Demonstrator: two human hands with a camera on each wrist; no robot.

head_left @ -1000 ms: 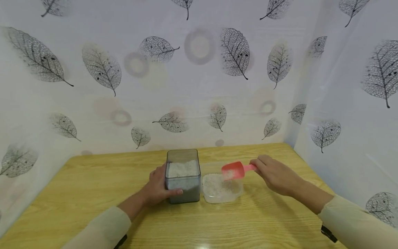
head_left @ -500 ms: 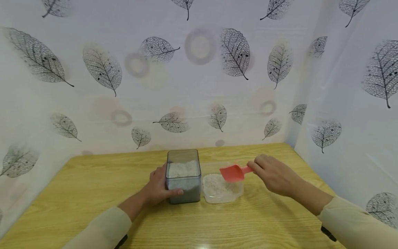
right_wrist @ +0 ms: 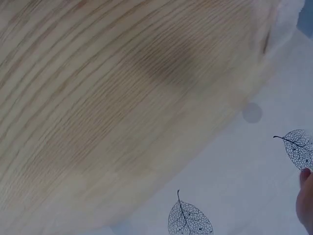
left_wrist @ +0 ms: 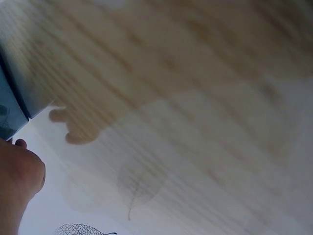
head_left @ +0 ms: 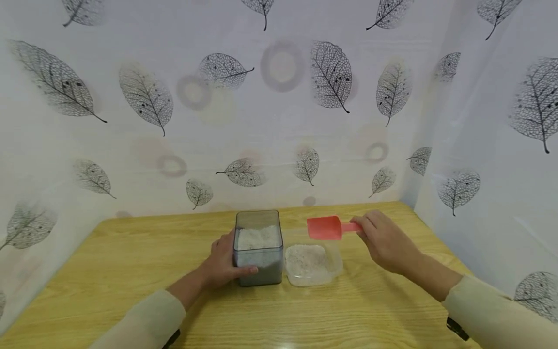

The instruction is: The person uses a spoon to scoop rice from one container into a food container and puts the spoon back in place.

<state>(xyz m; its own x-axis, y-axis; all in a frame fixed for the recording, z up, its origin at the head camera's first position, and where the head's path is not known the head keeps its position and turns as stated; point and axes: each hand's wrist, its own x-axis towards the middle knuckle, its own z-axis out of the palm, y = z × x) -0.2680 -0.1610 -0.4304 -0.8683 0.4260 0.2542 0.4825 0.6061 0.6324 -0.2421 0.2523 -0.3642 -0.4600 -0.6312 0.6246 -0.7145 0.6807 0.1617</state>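
Note:
My left hand (head_left: 222,264) grips a tall grey see-through canister (head_left: 268,269) by its left side, the thumb lying across the front. White grains like rice (head_left: 258,237) fill much of it. Pinched by its handle in my right hand (head_left: 385,242) is a red scoop (head_left: 324,228), held level above the far side of a low clear plastic box (head_left: 336,264). More white grains (head_left: 307,259) lie in that box, just right of the canister. The left wrist view shows a corner of the canister (left_wrist: 12,110) beside my hand; the right wrist view catches only a bit of my right hand (right_wrist: 305,200).
Everything stands on a wood-grain table (head_left: 144,261). A white leaf-printed curtain (head_left: 279,116) rises along its back edge and continues at both sides.
The scoop, which held some grains, has tipped over the clear box and then lifted away from the grains there; none show in it now. My left hand keeps its grip on the canister.

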